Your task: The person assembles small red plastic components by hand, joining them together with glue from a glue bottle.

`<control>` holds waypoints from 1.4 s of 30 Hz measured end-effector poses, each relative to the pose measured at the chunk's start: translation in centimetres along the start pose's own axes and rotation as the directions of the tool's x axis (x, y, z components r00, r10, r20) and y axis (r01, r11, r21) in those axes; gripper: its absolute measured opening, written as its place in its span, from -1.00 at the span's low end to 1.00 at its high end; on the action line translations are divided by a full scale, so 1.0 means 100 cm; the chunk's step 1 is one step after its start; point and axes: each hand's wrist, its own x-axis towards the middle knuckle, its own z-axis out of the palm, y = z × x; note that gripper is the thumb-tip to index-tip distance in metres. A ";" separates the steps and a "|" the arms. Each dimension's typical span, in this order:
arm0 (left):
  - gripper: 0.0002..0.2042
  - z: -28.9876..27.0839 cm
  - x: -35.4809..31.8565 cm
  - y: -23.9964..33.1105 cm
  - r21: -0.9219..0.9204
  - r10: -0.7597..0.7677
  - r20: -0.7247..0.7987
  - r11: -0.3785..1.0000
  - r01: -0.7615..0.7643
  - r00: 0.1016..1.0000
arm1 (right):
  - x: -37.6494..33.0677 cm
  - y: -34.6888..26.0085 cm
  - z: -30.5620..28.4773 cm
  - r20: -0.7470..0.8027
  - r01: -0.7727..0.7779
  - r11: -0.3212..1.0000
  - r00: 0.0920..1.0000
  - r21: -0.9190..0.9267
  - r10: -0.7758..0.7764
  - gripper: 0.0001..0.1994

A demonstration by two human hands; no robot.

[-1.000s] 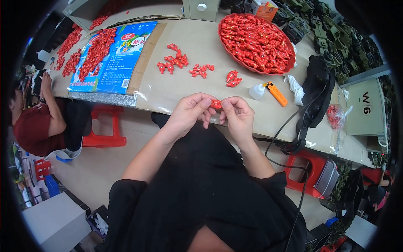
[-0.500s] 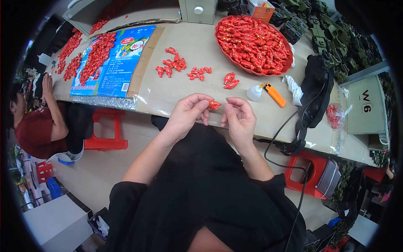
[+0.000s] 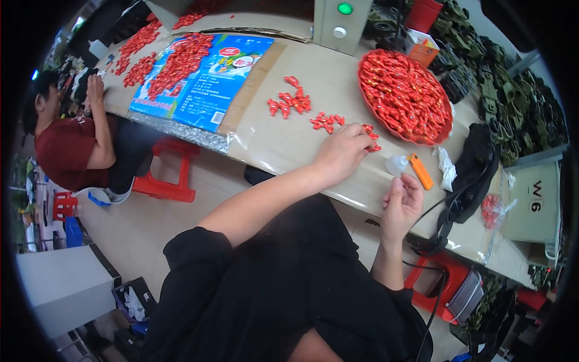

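Observation:
My left hand (image 3: 344, 155) has its fingers curled down at a small cluster of red figurines (image 3: 371, 137) on the tabletop. Its fingertips are closed on a small red figurine, partly hidden by the hand. Lower right, my right hand (image 3: 403, 202) is raised at the table's front edge, thumb and bent fingers pinched together; anything between them is too small to make out. Just beyond it are a small white squeeze bottle (image 3: 396, 165) and an orange, flat-handled tool (image 3: 421, 172). Two more groups of red figurines (image 3: 292, 99) (image 3: 327, 122) lie left of the cluster.
A red bowl (image 3: 450, 128) heaped with red figurines stands behind my hands. To its right are crumpled white tissue (image 3: 446, 169) and a black bag (image 3: 476, 175) with a cable. Leftward, more figurines lie on a blue printed sheet (image 3: 232, 78). A person (image 3: 75, 136) sits at the far left.
My left hand has moved away from my right, rightward and forward to the figurine cluster, with the red figurine. My right hand has shifted right and nearer. The view has turned.

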 end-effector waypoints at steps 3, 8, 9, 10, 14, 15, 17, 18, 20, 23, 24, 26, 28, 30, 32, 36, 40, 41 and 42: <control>-0.87 -0.013 0.000 0.000 -0.182 -0.182 0.074 0.964 0.193 0.980 | 0.006 0.006 -0.004 -0.038 0.148 0.982 0.987 -0.120 -0.153 -0.80; -0.82 -0.075 -0.022 -0.047 0.241 -0.303 -0.410 0.873 0.423 0.860 | 0.023 -0.004 -0.002 0.059 0.293 0.824 0.951 -0.486 -0.304 -0.62; -0.79 -0.082 -0.026 -0.057 0.343 -0.307 -0.489 0.793 0.504 0.816 | 0.024 -0.002 -0.001 0.059 0.292 0.823 0.951 -0.488 -0.303 -0.62; -0.79 -0.089 -0.026 -0.062 0.341 -0.307 -0.491 0.793 0.505 0.815 | 0.027 0.002 0.001 0.082 0.270 0.855 0.962 -0.442 -0.261 -0.60; -0.74 -0.099 -0.021 -0.069 0.416 -0.390 -0.323 0.760 0.500 0.862 | 0.032 0.017 0.006 0.084 0.211 0.905 0.977 -0.369 -0.194 -0.60; -0.73 -0.099 -0.019 -0.069 0.400 -0.435 -0.277 0.758 0.514 0.857 | 0.032 0.015 0.007 0.084 0.214 0.903 0.977 -0.372 -0.197 -0.60; -0.72 -0.100 -0.022 -0.073 0.369 -0.421 -0.279 0.783 0.501 0.863 | 0.033 0.012 0.007 0.134 0.087 0.916 0.990 -0.391 -0.037 -0.67; -0.71 -0.100 -0.024 -0.075 0.342 -0.408 -0.281 0.803 0.488 0.868 | 0.033 0.013 0.007 0.134 0.088 0.915 0.990 -0.395 -0.038 -0.67; -0.72 -0.101 -0.030 -0.072 0.244 -0.424 -0.275 0.837 0.489 0.863 | 0.033 0.014 0.007 0.134 0.114 0.906 0.989 -0.407 -0.064 -0.72; -0.74 -0.099 -0.037 -0.049 -0.068 -0.482 -0.264 0.873 0.483 0.835 | 0.029 0.013 0.007 0.136 0.191 0.956 0.977 -0.222 -0.163 -0.68; -0.76 -0.096 -0.040 -0.039 -0.276 -0.526 -0.250 0.843 0.461 0.813 | 0.028 0.009 0.008 0.130 0.188 0.955 0.978 -0.231 -0.161 -0.68; -0.77 -0.082 -0.052 -0.025 -0.496 -0.577 -0.153 0.747 0.443 0.802 | 0.024 -0.002 0.012 0.267 -0.088 0.996 0.960 0.003 0.084 -0.63; -0.79 -0.070 -0.058 -0.012 -0.688 -0.602 -0.045 0.597 0.412 0.797 | 0.024 -0.001 0.018 0.302 -0.076 0.997 0.951 -0.005 0.074 -0.59; -0.81 -0.063 -0.057 -0.002 -0.863 -0.576 0.029 0.397 0.311 0.817 | 0.024 -0.001 0.024 0.431 -0.240 0.927 0.897 0.287 0.099 -0.53; -0.78 -0.058 -0.054 -0.001 -0.866 -0.557 0.069 0.378 0.327 0.828 | 0.023 -0.008 0.030 0.442 -0.306 0.888 0.887 0.342 0.136 -0.55; -0.77 -0.051 -0.045 0.003 -0.890 -0.564 0.116 0.306 0.337 0.817 | 0.025 -0.008 0.026 0.393 -0.240 0.938 0.910 0.249 0.128 -0.66; -0.76 -0.043 -0.047 -0.001 -0.877 -0.583 0.138 0.304 0.373 0.800 | 0.030 0.001 0.020 0.319 -0.265 0.841 0.940 0.471 0.117 -0.70; -0.76 -0.041 -0.047 0.000 -0.878 -0.584 0.139 0.302 0.373 0.800 | 0.032 0.003 0.020 0.319 -0.265 0.842 0.940 0.469 0.119 -0.70; -0.76 -0.040 -0.049 0.001 -0.875 -0.580 0.130 0.315 0.368 0.804 | 0.033 0.005 0.021 0.346 -0.327 0.750 0.928 0.575 0.139 -0.72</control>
